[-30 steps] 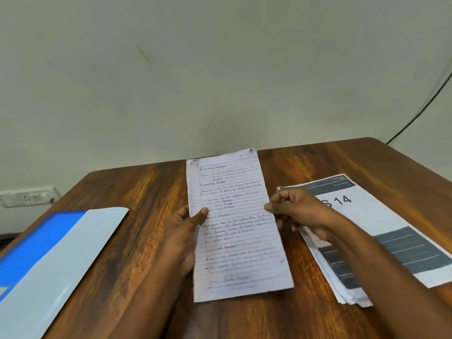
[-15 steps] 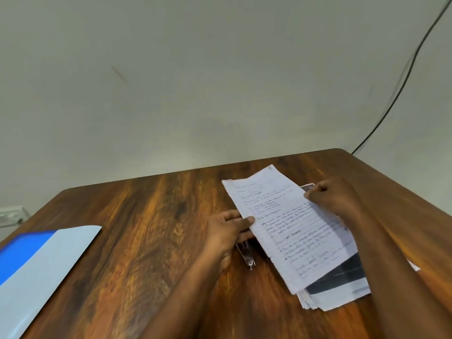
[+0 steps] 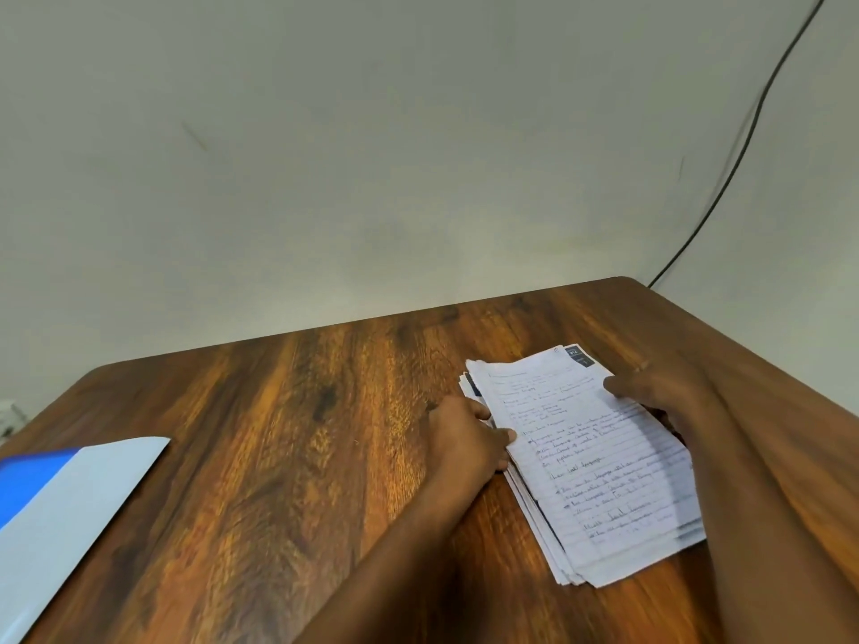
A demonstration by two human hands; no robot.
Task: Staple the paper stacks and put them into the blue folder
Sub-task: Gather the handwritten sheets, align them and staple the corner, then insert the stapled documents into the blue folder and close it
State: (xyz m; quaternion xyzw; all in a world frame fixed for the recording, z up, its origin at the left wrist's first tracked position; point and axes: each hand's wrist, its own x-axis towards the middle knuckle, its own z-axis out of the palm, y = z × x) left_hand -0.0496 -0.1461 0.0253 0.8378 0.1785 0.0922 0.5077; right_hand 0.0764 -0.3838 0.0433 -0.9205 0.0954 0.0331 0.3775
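Two hands on one paper stack (image 3: 599,462), lying on wooden table (image 3: 288,457) at about 3 o'clock. Left hand (image 3: 465,441) grips stack's left edge, thumb on top handwritten sheet, fingers hidden below. Right hand (image 3: 660,392) pinches right edge, thumb on top. Blue folder (image 3: 56,508) open, flat, well apart at 9 o'clock.

Soft, even indoor light; slight motion blur, wide-angle bending at edges.

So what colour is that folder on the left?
Blue, with a pale, whitish-grey flap: the folder, seen in the head view.
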